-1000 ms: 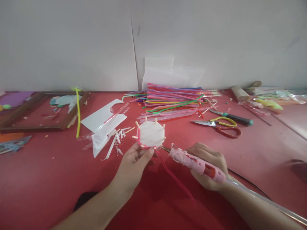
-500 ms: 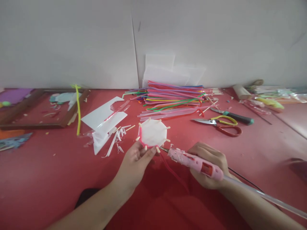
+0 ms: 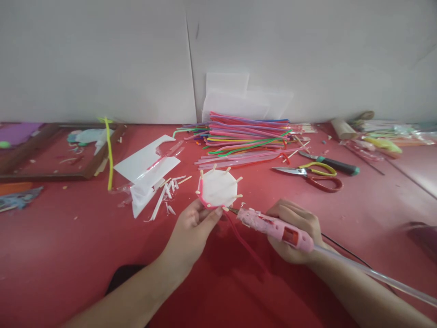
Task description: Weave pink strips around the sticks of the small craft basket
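The person's left hand holds the white disc by its lower edge, between the thumb and the fingers. Short sticks stand around the rim of this disc. A pink strand follows part of the rim, and its loose end hangs between the two hands. The right hand is closed around a pink glue gun; its tip is at the disc's lower edge, but whether it touches cannot be told. Beyond the right hand lie scissors. Left of the left hand are white scraps; ahead of both hands, colourful stems.
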`<state>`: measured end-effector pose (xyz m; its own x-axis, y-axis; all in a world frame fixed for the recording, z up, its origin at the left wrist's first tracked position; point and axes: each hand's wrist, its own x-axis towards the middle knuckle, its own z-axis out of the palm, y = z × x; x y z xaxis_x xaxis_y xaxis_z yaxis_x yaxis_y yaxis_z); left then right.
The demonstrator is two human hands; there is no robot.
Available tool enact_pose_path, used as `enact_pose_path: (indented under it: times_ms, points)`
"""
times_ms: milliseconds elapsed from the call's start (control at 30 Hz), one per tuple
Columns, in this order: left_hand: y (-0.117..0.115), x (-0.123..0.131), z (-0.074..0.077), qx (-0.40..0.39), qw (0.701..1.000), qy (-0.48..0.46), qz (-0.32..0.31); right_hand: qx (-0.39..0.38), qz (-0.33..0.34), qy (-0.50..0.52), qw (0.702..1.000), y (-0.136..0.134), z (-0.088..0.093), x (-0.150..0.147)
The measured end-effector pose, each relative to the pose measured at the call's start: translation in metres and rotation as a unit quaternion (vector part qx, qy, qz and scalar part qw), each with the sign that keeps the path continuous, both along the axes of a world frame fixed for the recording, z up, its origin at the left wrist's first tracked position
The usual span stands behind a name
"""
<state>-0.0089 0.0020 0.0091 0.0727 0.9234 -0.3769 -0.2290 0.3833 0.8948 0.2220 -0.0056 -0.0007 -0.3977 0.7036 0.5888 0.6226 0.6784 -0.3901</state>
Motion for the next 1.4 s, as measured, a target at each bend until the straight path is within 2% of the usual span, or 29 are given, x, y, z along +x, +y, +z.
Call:
enact_pose_path:
  times_ms: [633, 833, 1167, 1400]
  points:
    - [-0.0011, -0.0007, -0.0010, 0.010, 1.000, -0.006, -0.009, 0.044, -0.027, -0.030, 0.998, 0.0012, 0.0010, -0.0038]
    - [-0.0006, 0.0010, 0.0020, 0.011, 1.000, -0.011, -0.005, 0.037, -0.034, -0.029, 0.998, 0.0010, 0.0013, -0.0025]
    - [0.0002, -0.0030, -0.0058, 0.020, 0.999, 0.004, -0.024, 0.043, -0.051, -0.033, 0.997, 0.0009, 0.0065, -0.0035]
    - [-0.0003, -0.0022, -0.0036, 0.024, 0.999, 0.000, -0.021, 0.035, -0.049, -0.021, 0.998, 0.0008, 0.0069, -0.0021]
